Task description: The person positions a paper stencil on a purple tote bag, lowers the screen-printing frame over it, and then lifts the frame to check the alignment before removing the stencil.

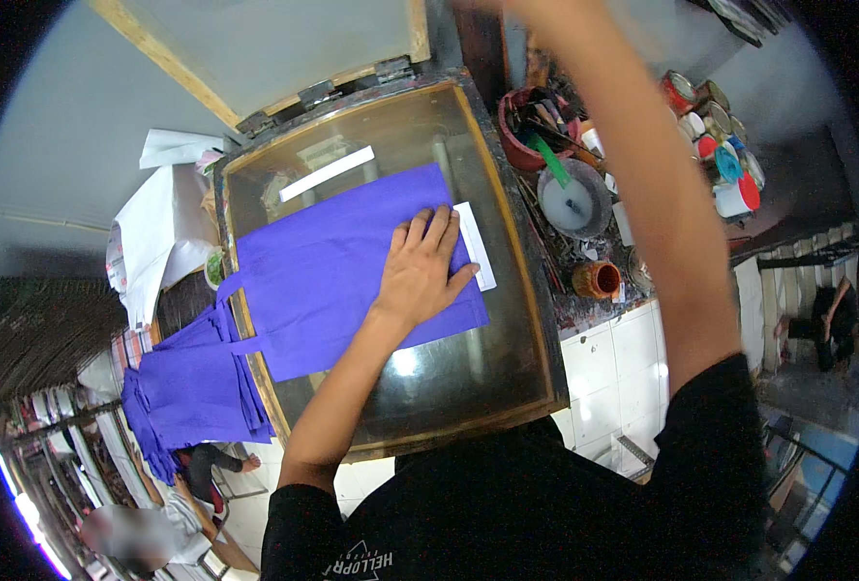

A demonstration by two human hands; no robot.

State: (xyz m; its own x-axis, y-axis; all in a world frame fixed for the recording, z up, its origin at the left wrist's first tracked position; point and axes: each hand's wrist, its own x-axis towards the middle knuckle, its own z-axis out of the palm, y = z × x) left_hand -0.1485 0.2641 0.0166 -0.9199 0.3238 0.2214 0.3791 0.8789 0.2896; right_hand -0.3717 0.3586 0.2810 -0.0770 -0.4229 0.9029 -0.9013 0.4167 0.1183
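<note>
A purple cloth bag (318,271) lies flat on a glass-topped printing table (507,363), its handles hanging toward the left edge. My left hand (420,257) rests on the bag near its right end, palm down with fingers spread. One white strip (475,247) sits beside my fingertips along the bag's end; another white strip (328,174) lies on the glass beyond the bag. Raised behind the table is a wood-edged screen frame (294,44), held by hinge clamps (318,94). My right arm stretches up to the top edge, where my right hand (482,3) is mostly cut off.
More purple bags (192,392) are piled at the left. On the right stand a red tub of tools (521,145), a grey bowl with a green spatula (574,208), an orange-stained cup (597,280) and several paint cans (736,197). Another person (139,537) sits at the lower left.
</note>
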